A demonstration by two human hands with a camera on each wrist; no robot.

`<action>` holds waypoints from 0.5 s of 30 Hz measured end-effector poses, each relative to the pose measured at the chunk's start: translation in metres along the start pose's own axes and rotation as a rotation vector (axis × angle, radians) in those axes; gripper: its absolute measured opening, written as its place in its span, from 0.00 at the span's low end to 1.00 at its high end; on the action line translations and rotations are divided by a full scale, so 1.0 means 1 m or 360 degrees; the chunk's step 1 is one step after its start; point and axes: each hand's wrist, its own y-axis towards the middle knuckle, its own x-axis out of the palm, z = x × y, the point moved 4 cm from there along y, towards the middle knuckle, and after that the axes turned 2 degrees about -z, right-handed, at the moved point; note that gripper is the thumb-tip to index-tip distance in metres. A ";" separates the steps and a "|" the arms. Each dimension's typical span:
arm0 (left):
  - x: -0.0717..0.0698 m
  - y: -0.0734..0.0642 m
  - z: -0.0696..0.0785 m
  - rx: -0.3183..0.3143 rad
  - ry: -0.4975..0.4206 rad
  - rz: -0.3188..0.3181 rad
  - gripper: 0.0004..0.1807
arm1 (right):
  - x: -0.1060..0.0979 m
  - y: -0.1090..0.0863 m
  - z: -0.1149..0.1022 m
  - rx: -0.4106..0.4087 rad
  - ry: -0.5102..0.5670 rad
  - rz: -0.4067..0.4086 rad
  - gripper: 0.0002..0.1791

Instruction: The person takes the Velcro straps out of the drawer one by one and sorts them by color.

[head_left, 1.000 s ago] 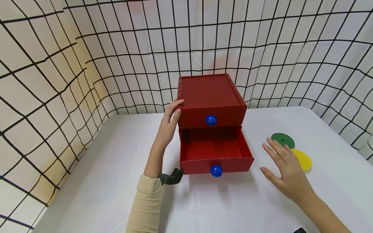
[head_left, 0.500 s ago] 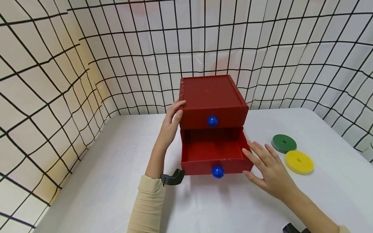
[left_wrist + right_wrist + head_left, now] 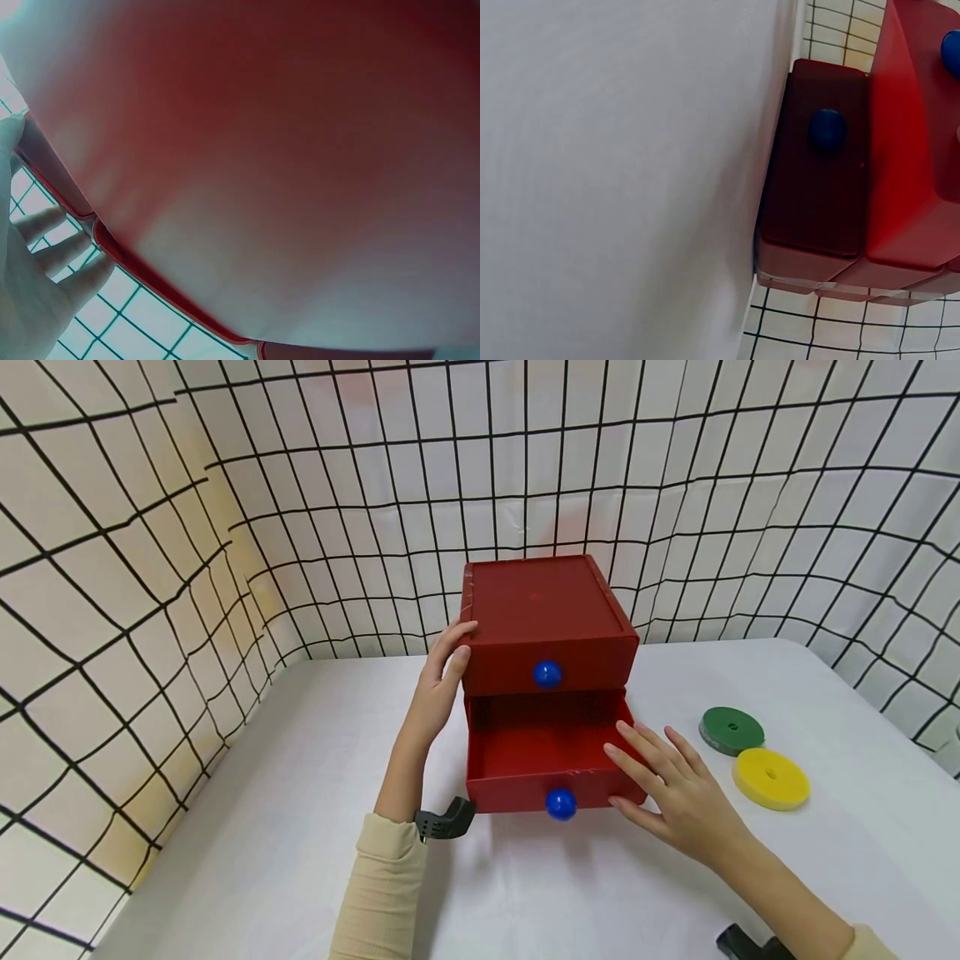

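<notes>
A dark red drawer unit (image 3: 540, 602) with blue knobs stands mid-table in the head view, its middle drawer (image 3: 543, 747) pulled out and holding nothing visible. Against the unit's left side, fingers reaching the top edge and thumb near the front, rests my left hand (image 3: 438, 685); its extended fingers (image 3: 64, 251) show in the left wrist view. My right hand (image 3: 678, 797), fingers spread, is over the front right corner of that drawer and hides it. In the right wrist view a closed lower drawer (image 3: 817, 187) with a blue knob (image 3: 827, 130) appears beside the pulled-out one.
Right of my right hand a green disc (image 3: 731, 730) and a yellow disc (image 3: 771, 778), each with a small centre hole, lie on the white table (image 3: 345, 727). Black-gridded white walls (image 3: 420, 468) enclose the back and sides.
My right hand has moved left from beside the green and yellow discs to the drawer's right front corner, uncovering the discs. My left hand stays on the unit's side.
</notes>
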 end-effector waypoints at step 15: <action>0.000 0.000 -0.001 -0.0002 0.0002 -0.0004 0.20 | 0.003 0.006 0.004 0.0027 -0.0014 0.0065 0.32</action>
